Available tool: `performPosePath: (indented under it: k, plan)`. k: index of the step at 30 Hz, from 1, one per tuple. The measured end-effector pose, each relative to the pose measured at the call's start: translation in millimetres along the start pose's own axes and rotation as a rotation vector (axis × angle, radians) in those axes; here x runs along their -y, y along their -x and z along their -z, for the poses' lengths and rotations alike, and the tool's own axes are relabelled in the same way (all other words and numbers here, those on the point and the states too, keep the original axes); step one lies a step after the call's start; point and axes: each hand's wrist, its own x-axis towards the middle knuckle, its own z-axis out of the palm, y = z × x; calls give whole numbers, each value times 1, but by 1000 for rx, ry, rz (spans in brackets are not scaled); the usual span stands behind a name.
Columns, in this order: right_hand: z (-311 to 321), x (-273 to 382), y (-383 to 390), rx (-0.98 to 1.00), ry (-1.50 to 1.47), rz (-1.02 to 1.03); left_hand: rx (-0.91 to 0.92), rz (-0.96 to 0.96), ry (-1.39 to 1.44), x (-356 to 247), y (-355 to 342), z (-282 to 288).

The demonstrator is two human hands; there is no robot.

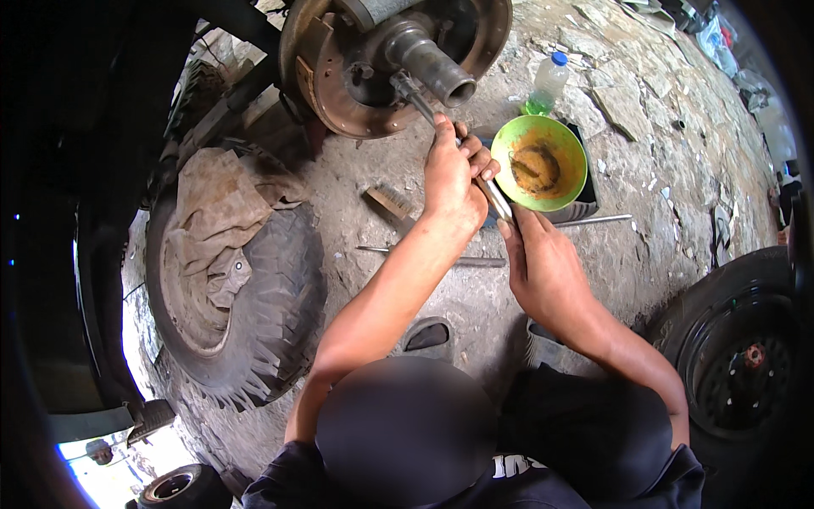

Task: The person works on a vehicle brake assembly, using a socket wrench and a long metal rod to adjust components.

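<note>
A rusty round hub plate (356, 110) with a protruding steel spindle (441, 76) fills the top centre. A long metal wrench (417, 100) meets a fitting on the plate just below left of the spindle. My left hand (455, 174) grips the wrench's middle with curled fingers. My right hand (547, 263) is closed on its lower end. Beyond them sits a green bowl (553, 144) with orange-brown residue, on a dark container (587, 199). A brush (381, 204) and a thin metal bar (471, 261) lie on the floor beneath my arms.
A large tyre (284, 305) with a draped cloth (212, 204) lies at left. A wheel (729, 356) is at lower right, another (174, 488) at lower left. A bottle (547, 81) stands behind the bowl. Plastic bags (716, 51) lie at upper right. The stone floor (644, 254) is rough.
</note>
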Motion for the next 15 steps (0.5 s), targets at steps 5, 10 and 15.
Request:
performPosePath:
  k: [5, 10, 15]
  plan:
    - [4, -3, -8, 63, -198, -47, 33, 40, 75, 0, -2, -1]
    - [23, -6, -13, 528, -1296, -799, 302, 148, 188, -2, 10, 14]
    - [3, -18, 0, -1, -81, 70, 233, 129, 41, 6, 6, 20]
